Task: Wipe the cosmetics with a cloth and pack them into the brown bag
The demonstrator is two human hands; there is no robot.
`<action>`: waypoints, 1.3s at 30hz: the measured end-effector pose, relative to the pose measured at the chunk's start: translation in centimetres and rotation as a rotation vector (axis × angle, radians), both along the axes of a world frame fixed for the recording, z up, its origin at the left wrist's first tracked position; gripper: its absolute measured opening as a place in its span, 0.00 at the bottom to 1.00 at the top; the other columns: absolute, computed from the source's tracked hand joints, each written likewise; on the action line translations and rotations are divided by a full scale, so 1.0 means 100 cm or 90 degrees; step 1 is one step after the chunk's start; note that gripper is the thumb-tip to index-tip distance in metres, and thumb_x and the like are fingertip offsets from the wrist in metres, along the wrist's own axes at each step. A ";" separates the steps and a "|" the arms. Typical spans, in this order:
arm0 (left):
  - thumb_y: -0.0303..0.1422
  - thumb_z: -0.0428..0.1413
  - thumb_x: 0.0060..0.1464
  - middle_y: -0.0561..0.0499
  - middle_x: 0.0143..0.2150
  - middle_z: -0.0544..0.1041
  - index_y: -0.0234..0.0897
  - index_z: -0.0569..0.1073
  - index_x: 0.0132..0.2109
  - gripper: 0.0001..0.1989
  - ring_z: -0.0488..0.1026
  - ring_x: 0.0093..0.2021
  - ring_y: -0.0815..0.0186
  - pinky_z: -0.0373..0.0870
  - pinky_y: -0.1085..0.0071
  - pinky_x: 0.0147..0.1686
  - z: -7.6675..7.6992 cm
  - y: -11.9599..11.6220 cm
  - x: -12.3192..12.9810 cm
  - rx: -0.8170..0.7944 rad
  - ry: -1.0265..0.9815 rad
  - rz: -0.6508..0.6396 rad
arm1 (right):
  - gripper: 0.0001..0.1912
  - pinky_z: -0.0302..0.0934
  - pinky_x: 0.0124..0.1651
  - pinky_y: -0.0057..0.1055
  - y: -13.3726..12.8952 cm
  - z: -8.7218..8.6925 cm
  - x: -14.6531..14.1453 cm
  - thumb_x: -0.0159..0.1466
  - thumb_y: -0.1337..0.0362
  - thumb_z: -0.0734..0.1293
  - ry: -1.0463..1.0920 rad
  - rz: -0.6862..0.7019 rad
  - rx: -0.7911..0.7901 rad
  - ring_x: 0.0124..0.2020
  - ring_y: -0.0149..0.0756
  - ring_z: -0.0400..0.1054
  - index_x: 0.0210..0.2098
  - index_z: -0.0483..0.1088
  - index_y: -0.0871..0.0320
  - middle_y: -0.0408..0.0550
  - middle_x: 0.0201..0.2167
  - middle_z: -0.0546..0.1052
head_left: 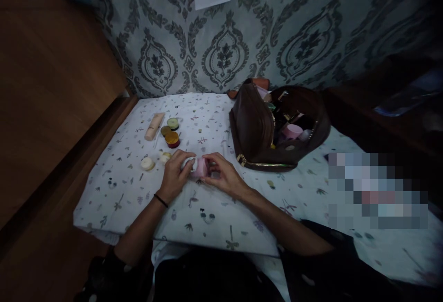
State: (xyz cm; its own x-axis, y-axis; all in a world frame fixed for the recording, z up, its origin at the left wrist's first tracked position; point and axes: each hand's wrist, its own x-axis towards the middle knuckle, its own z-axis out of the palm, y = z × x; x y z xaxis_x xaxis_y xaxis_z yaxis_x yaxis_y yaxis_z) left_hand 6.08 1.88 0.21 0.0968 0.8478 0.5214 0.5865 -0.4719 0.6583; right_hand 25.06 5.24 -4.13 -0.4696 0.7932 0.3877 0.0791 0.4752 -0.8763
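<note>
Between my two hands, low over the printed sheet [214, 219], is a small pink container [200, 167] with a white end, lying sideways. The fingers of my left hand [175, 172] are closed around the white end, which looks like a cap. My right hand [223, 174] grips the pink body by its other end. Close beside my left hand, partly covered by it, is a small cream-coloured round pot [165, 157]. Another cream-coloured pot [147, 164] stands farther left. Behind them sit an orange-gold round tin [172, 139], a green-topped tin [172, 123] and a beige tube [154, 126].
A dark brown bag [254, 124] stands unzipped at the back right, with a pink-lidded jar [292, 131] and other small items inside. A patterned wall [224, 57] rises behind the bed surface. Wooden furniture [51, 85] borders the left side. A blurred-out patch covers the right.
</note>
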 end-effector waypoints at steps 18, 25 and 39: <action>0.31 0.45 0.65 0.46 0.46 0.62 0.36 0.68 0.61 0.20 0.64 0.51 0.60 0.63 0.61 0.54 -0.009 0.001 -0.011 -0.087 0.067 -0.061 | 0.27 0.71 0.52 0.41 -0.005 0.008 0.003 0.60 0.63 0.72 -0.020 0.029 0.015 0.50 0.40 0.67 0.58 0.65 0.49 0.49 0.48 0.67; 0.39 0.43 0.67 0.49 0.44 0.61 0.45 0.58 0.69 0.25 0.62 0.48 0.60 0.62 0.59 0.56 -0.002 -0.001 -0.015 -0.189 0.087 -0.105 | 0.27 0.71 0.51 0.40 -0.002 0.005 0.002 0.60 0.55 0.73 -0.009 0.002 -0.001 0.49 0.39 0.68 0.57 0.67 0.48 0.49 0.46 0.68; 0.33 0.55 0.56 0.52 0.42 0.69 0.39 0.65 0.47 0.12 0.67 0.42 0.63 0.63 0.69 0.43 -0.003 0.002 -0.020 -0.189 -0.128 0.019 | 0.30 0.71 0.46 0.38 0.003 -0.003 0.001 0.57 0.58 0.74 0.004 -0.026 -0.035 0.48 0.41 0.70 0.57 0.67 0.52 0.51 0.49 0.71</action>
